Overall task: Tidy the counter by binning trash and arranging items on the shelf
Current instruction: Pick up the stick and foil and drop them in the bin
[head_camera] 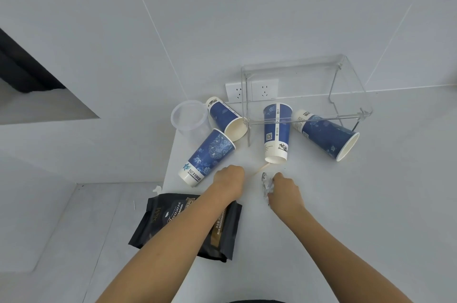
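Your left hand (228, 179) is curled into a loose fist on the white counter (346, 203), its fingers pinching one end of a thin pale wooden stick (261, 169), just in front of the clear acrylic shelf (306, 94) that stands against the wall. Your right hand (284, 191) is closed around a crumpled wad of silvery-grey wrapper (266, 185), also in front of that shelf and right of the stick.

Four blue-and-white patterned paper cups lie on their sides around the shelf: one (276, 132) and another (326, 134) beneath it, a third (226, 117) touching its left leg, the fourth (206, 156) further left and nearer you. A clear plastic cup (190, 117) sits left of the shelf, by the third cup. A black foil coffee pouch (173, 218) lies well in front of the shelf, partly under your left forearm.
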